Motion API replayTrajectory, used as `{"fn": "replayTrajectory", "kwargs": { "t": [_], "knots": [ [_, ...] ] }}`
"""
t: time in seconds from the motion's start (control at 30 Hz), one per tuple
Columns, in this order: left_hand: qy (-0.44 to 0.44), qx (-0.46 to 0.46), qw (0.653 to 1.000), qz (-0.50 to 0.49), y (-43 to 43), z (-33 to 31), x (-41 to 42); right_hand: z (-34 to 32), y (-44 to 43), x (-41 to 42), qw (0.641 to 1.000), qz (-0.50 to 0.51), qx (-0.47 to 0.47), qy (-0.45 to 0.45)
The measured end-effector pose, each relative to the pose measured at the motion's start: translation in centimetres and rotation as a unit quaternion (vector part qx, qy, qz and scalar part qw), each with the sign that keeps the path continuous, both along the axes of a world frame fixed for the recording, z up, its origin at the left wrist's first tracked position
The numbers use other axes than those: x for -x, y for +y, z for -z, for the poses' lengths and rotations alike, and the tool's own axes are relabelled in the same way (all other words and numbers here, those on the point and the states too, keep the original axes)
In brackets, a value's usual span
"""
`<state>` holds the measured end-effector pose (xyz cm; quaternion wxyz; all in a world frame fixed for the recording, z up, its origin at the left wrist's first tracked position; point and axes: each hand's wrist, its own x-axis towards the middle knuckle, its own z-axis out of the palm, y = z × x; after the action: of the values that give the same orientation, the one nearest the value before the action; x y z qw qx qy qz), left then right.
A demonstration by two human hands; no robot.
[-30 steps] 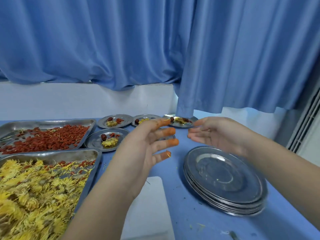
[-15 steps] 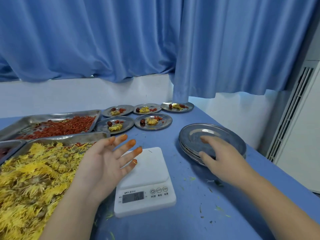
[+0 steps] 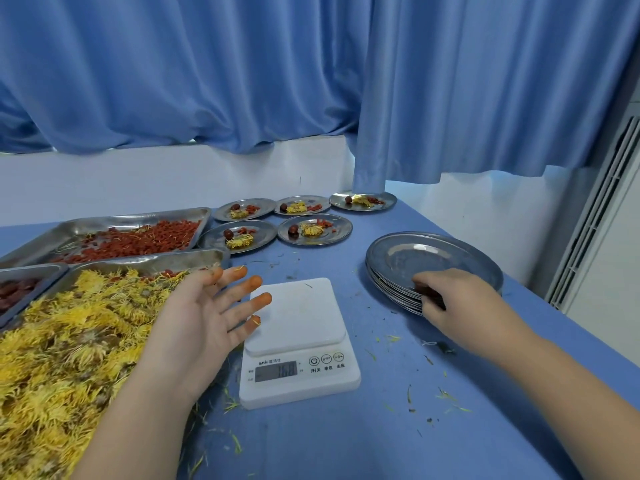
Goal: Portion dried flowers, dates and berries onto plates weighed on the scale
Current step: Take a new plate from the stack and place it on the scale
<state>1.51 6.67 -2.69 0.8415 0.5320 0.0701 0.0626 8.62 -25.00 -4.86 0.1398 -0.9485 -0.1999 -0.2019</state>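
A white digital scale sits bare on the blue table. My left hand hovers beside its left edge, fingers spread, fingertips stained orange, holding nothing. My right hand grips the near rim of a stack of empty metal plates to the right of the scale, thumb on top and fingers curled at the edge. A tray of yellow dried flowers lies at the left, with a tray of red berries behind it and a tray of dates at the far left edge.
Several filled plates with flowers, a date and berries stand in two rows at the back of the table. Petal scraps litter the table around the scale. A blue curtain hangs behind, and a white unit stands at the right.
My right hand came down from mid-air onto the plate stack and now grips its near rim. My left hand lowered beside the scale. The view tilted down.
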Motion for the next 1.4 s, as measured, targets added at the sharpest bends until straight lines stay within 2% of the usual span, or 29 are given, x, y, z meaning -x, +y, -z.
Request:
{"fn": "replayTrajectory", "kwargs": {
  "t": [0.1,0.2,0.27,0.4,0.53,0.63,0.73,0.87,1.1,1.27,1.4],
  "knots": [
    [0.002,-0.008,1.0,-0.006,-0.1,0.1,0.0,0.0,0.1,0.0,0.999,-0.005,-0.025,-0.028],
    [0.003,-0.01,1.0,-0.011,0.0,0.1,0.1,-0.1,-0.2,0.1,0.993,-0.021,-0.106,-0.04],
    [0.004,-0.011,1.0,-0.014,0.1,0.1,0.1,-0.2,-0.3,0.2,0.99,-0.038,-0.125,-0.057],
    [0.005,-0.012,1.0,-0.025,0.0,0.0,0.1,-0.8,0.0,0.6,0.978,-0.083,-0.071,-0.176],
    [-0.026,0.003,0.995,-0.092,0.0,-0.4,0.4,-1.5,1.7,1.6,0.938,-0.141,-0.036,-0.313],
    [-0.068,0.024,0.978,-0.194,0.2,-0.8,0.7,-2.4,3.8,2.1,0.919,-0.166,-0.002,-0.358],
    [-0.085,0.041,0.969,-0.226,0.6,-1.1,0.9,-2.8,6.5,2.2,0.91,-0.176,0.024,-0.376],
    [-0.083,0.044,0.97,-0.226,0.8,-1.1,0.9,-1.3,9.6,1.9,0.913,-0.189,0.069,-0.355],
    [-0.083,0.055,0.966,-0.241,1.1,-1.1,0.8,0.3,10.2,1.5,0.917,-0.205,0.055,-0.338],
    [-0.08,0.051,0.966,-0.24,1.0,-1.2,1.0,0.6,10.5,2.4,0.956,-0.179,0.049,-0.225],
    [-0.078,0.045,0.968,-0.234,0.8,-1.2,1.0,0.0,9.1,4.0,0.969,-0.218,0.015,-0.118]
  ]
}}
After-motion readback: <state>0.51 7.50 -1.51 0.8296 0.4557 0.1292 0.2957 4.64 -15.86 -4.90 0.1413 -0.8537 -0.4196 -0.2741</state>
